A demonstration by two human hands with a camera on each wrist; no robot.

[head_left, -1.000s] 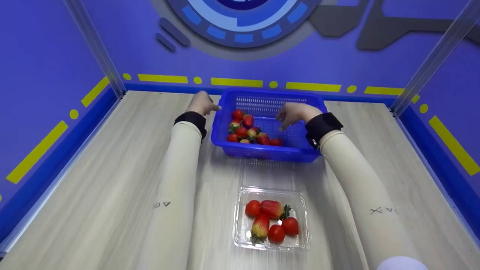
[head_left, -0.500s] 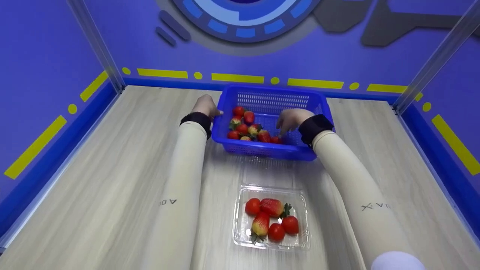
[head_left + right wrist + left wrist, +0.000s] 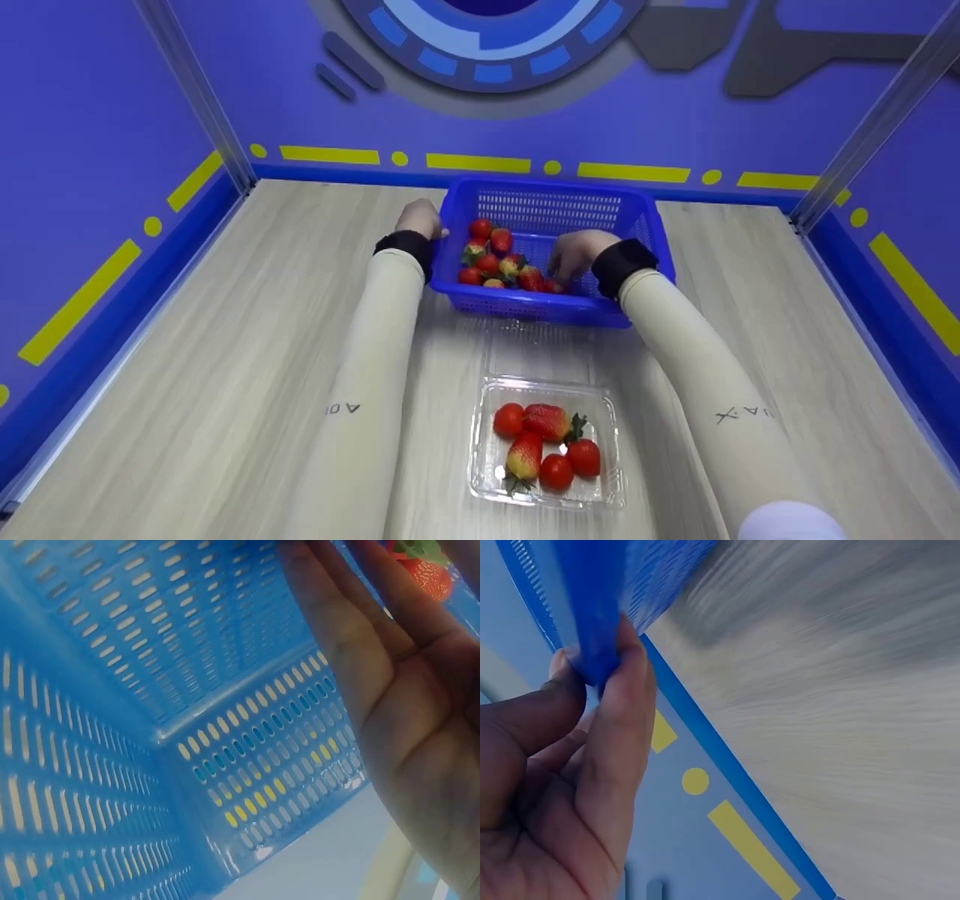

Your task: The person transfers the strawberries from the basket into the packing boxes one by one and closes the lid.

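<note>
In the head view a blue plastic basket holds strawberries and small red tomatoes, heaped toward its left and front. My left hand pinches the basket's left rim between thumb and fingers, as the left wrist view shows. My right hand reaches down inside, fingers at a red tomato near the front wall. In the right wrist view its fingers look fairly straight, with tips cut off by the frame; a strawberry shows beyond them.
In front of the basket lies an open clear plastic box with strawberries and tomatoes in it; its lid lies folded back toward the basket. Blue panels wall in the wooden tabletop behind and at both sides.
My right hand has moved down and left, deeper into the basket, to the tomato by the front wall. My left hand has gone from beside the basket to gripping its left rim.
</note>
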